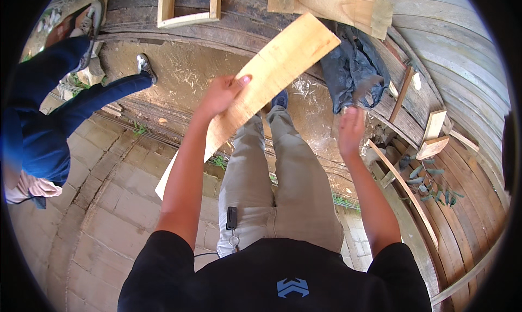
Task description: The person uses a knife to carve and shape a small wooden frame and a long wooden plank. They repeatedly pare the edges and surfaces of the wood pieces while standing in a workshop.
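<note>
A long, pale wooden board (pixel 274 62) slants across the space before me, its lower end near my left forearm and its far end over the workbench. My left hand (pixel 224 96) grips its left edge, with the thumb lying on the upper face. To the right, my right hand (pixel 351 128) is raised with curled fingers, slightly blurred. A small, pale edge shows at its fingertips, but I cannot make out what it is. Just beyond that hand, a crumpled black plastic sheet or bag (pixel 356 64) hangs over the bench edge.
A weathered plank bench (pixel 239 35) runs across the far side, bearing a wooden frame (pixel 188 22) and another board (pixel 340 6). At left stands another person (pixel 41 143) in dark blue. Wood offcuts (pixel 433 135) and a curved strip (pixel 405 189) lie at right. Shavings (pixel 307 87) litter the ground.
</note>
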Motion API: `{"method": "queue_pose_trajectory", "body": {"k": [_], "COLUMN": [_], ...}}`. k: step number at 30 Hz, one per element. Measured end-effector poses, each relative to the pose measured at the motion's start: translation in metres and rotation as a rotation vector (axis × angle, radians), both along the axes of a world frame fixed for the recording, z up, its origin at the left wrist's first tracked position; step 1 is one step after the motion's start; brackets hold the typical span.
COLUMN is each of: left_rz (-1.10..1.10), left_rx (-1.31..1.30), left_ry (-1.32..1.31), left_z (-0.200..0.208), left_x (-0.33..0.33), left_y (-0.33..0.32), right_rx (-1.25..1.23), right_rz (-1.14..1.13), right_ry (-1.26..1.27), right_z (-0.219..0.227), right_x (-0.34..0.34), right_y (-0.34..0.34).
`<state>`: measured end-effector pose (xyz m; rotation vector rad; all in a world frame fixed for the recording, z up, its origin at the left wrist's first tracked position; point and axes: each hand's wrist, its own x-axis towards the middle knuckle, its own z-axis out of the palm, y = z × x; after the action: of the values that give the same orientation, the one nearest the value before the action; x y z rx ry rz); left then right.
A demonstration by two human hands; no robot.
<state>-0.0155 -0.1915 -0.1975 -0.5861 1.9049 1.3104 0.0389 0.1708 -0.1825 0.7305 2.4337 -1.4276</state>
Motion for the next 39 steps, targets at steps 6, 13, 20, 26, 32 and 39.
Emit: {"method": "queue_pose_trajectory", "body": {"k": [6,13,20,26,32,39], "left_rz": [-0.038,-0.099,-0.091,-0.140,-0.070,-0.141], "left_rx": [-0.174,-0.238,-0.236,-0.259,-0.208,-0.263], "left_ry": [0.130,0.211,0.080,0.061,0.072,0.143], "left_z": [0.031,0.069,0.096,0.123,0.134,0.173], "left_x": [0.010,0.031,0.052,0.064,0.065,0.043], "left_y": [0.015,0.026,0.027,0.036,0.044,0.068], "right_rx": [0.261,0.707,0.720,0.695,0.789,0.379], "right_rz": [-0.247,-0.093,-0.110,0.078,0.064,-0.227], "right_ry": [0.081,-0.074,-0.057,-0.046,0.004,0.345], "right_z": [-0.022,-0.071,-0.089,-0.075,-0.048,-0.027], "right_x": [-0.040,-0.090,-0.117,-0.131,-0.145,-0.074], "right_y": [0.126,0.193,0.196,0.217,0.219,0.176]}}
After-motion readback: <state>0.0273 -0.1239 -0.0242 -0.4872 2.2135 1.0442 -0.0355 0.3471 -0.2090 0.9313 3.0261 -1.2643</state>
